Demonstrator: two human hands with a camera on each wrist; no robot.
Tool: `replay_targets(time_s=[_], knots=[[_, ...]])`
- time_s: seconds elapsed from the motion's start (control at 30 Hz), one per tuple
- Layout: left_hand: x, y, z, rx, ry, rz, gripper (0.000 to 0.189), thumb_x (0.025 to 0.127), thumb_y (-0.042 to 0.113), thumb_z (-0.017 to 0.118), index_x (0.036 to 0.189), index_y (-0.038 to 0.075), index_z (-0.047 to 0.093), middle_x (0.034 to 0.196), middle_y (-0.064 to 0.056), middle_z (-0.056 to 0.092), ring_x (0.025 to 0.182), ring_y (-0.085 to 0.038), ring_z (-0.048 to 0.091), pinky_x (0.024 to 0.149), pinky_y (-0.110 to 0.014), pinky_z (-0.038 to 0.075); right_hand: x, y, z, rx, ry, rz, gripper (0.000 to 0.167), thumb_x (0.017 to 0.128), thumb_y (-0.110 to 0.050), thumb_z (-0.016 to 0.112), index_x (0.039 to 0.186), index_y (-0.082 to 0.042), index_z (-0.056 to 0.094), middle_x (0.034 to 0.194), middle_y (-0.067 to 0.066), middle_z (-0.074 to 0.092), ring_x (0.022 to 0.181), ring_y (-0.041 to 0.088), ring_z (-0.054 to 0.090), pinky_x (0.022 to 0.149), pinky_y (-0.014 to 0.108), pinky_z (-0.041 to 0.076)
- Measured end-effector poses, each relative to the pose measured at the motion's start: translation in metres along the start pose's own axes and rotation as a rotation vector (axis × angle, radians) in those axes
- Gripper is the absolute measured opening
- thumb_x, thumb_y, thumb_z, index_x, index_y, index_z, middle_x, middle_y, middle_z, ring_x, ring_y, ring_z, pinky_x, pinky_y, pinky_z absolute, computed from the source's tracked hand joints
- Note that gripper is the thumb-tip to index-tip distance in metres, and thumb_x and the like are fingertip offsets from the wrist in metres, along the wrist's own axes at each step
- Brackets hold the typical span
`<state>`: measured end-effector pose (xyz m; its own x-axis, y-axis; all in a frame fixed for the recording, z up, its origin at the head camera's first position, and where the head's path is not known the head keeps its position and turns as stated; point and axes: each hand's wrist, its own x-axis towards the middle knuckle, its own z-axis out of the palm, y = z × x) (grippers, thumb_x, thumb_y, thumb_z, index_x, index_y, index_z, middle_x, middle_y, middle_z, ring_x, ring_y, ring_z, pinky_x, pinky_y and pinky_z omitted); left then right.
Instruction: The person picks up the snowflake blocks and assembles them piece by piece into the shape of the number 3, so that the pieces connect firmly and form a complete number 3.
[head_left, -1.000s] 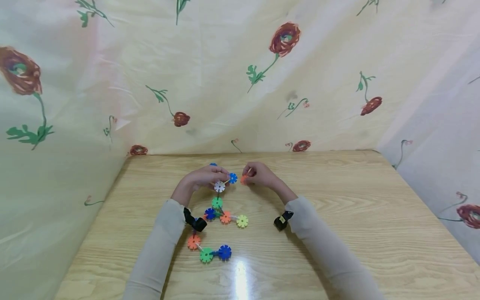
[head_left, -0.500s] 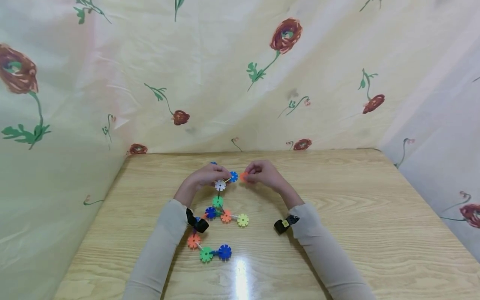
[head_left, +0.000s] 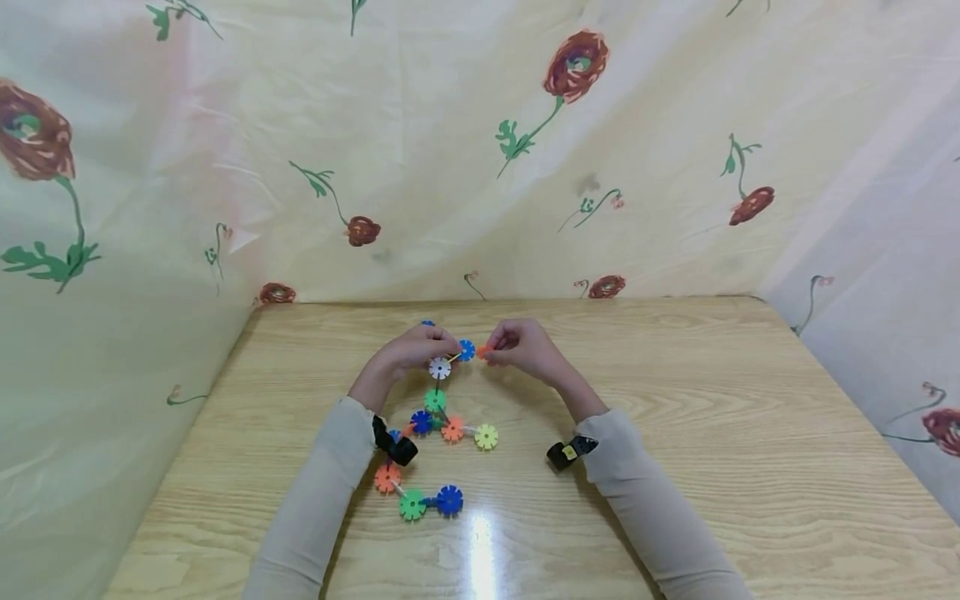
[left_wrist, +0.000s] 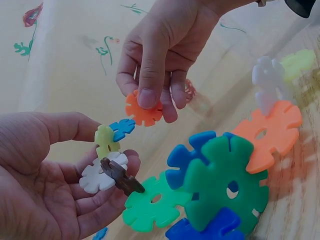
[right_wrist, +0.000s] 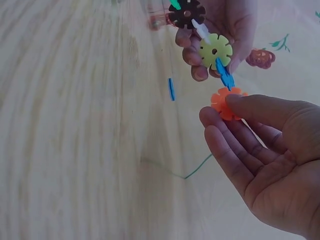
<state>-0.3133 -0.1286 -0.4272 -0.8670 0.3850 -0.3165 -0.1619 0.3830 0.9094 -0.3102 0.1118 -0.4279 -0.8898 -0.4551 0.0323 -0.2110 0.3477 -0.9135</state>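
My right hand [head_left: 525, 346] pinches an orange notched disc [right_wrist: 219, 104] between thumb and fingers. Opposite it, my left hand [head_left: 408, 348] grips a chain of interlocking snowflake discs by a yellow disc [left_wrist: 105, 137]. A light blue disc [head_left: 467, 350] slots into that yellow one and points toward the orange disc, whose edge is right at it. Below the left fingers hang a white disc [head_left: 439, 368], a brown disc [left_wrist: 121, 176] and a light green disc [left_wrist: 152, 202]. Part of the yellow disc is hidden by the left hand in the head view.
The chain continues over the wooden table [head_left: 675, 433] through an orange disc [head_left: 452, 429] to a pale yellow disc [head_left: 486, 437], and down to a dark blue disc [head_left: 450, 500]. A separate blue disc [head_left: 427, 323] lies behind the left hand. Flowered cloth [head_left: 450, 150] hangs behind.
The right hand has brought the orange disc slightly left, up to the blue disc, and turned it more edge-on. The left hand keeps its grip almost unmoved.
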Motion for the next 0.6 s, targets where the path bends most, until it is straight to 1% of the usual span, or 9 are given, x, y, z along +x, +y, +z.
replay_targets(time_s=[0.1, 0.17, 0.3, 0.37, 0.4, 0.47, 0.6], knots=[[-0.001, 0.001, 0.0, 0.003, -0.008, 0.019, 0.024, 0.103, 0.026, 0.06, 0.109, 0.005, 0.071, 0.103, -0.005, 0.071, 0.085, -0.013, 0.058, 0.077, -0.028, 0.052, -0.001, -0.002, 0.002, -0.033, 0.015, -0.028, 0.008, 0.087, 0.002, 0.076, 0.091, 0.003, 0.069, 0.09, 0.02, 0.073, 0.085, 0.039, 0.071, 0.079, 0.048, 0.063], [-0.002, 0.0, 0.001, 0.001, -0.016, 0.033, 0.024, 0.104, 0.026, 0.06, 0.111, 0.005, 0.07, 0.103, -0.006, 0.072, 0.084, -0.012, 0.059, 0.077, -0.028, 0.052, -0.001, -0.002, 0.004, -0.061, 0.026, -0.05, 0.008, 0.088, 0.0, 0.077, 0.09, 0.002, 0.069, 0.089, 0.019, 0.072, 0.082, 0.036, 0.071, 0.077, 0.046, 0.063], [-0.001, 0.0, 0.001, -0.02, -0.026, 0.064, 0.023, 0.104, 0.022, 0.06, 0.115, 0.003, 0.068, 0.098, -0.007, 0.072, 0.082, -0.012, 0.06, 0.074, -0.026, 0.053, -0.002, -0.005, 0.007, -0.129, 0.05, -0.092, 0.008, 0.088, -0.003, 0.078, 0.087, 0.0, 0.07, 0.086, 0.015, 0.073, 0.076, 0.024, 0.07, 0.07, 0.031, 0.06], [-0.001, 0.0, 0.001, -0.036, -0.023, 0.078, 0.023, 0.103, 0.019, 0.06, 0.116, 0.001, 0.068, 0.095, -0.005, 0.072, 0.081, -0.012, 0.061, 0.073, -0.026, 0.052, -0.002, -0.006, 0.008, -0.165, 0.064, -0.114, 0.008, 0.088, -0.004, 0.078, 0.086, -0.002, 0.071, 0.085, 0.013, 0.073, 0.074, 0.017, 0.068, 0.068, 0.024, 0.057], [-0.001, 0.001, 0.001, -0.042, -0.018, 0.082, 0.022, 0.102, 0.017, 0.061, 0.116, 0.0, 0.068, 0.093, -0.004, 0.071, 0.081, -0.012, 0.061, 0.073, -0.025, 0.052, -0.002, -0.006, 0.009, -0.181, 0.069, -0.128, 0.008, 0.088, -0.004, 0.078, 0.085, -0.003, 0.071, 0.085, 0.012, 0.073, 0.073, 0.015, 0.068, 0.068, 0.023, 0.057], [-0.002, 0.002, 0.001, -0.052, -0.003, 0.083, 0.021, 0.101, 0.015, 0.062, 0.115, 0.0, 0.068, 0.091, 0.0, 0.07, 0.082, -0.012, 0.061, 0.074, -0.025, 0.052, -0.002, -0.007, 0.01, -0.204, 0.079, -0.15, 0.008, 0.088, -0.003, 0.078, 0.084, -0.003, 0.071, 0.084, 0.011, 0.073, 0.073, 0.013, 0.067, 0.068, 0.022, 0.056], [-0.002, 0.003, 0.002, -0.059, 0.024, 0.076, 0.018, 0.099, 0.015, 0.065, 0.11, 0.001, 0.069, 0.089, 0.003, 0.068, 0.083, -0.012, 0.06, 0.075, -0.026, 0.051, -0.003, -0.01, 0.014, -0.23, 0.092, -0.168, 0.009, 0.087, -0.001, 0.077, 0.083, -0.004, 0.071, 0.085, 0.01, 0.072, 0.076, 0.015, 0.068, 0.071, 0.026, 0.058]])
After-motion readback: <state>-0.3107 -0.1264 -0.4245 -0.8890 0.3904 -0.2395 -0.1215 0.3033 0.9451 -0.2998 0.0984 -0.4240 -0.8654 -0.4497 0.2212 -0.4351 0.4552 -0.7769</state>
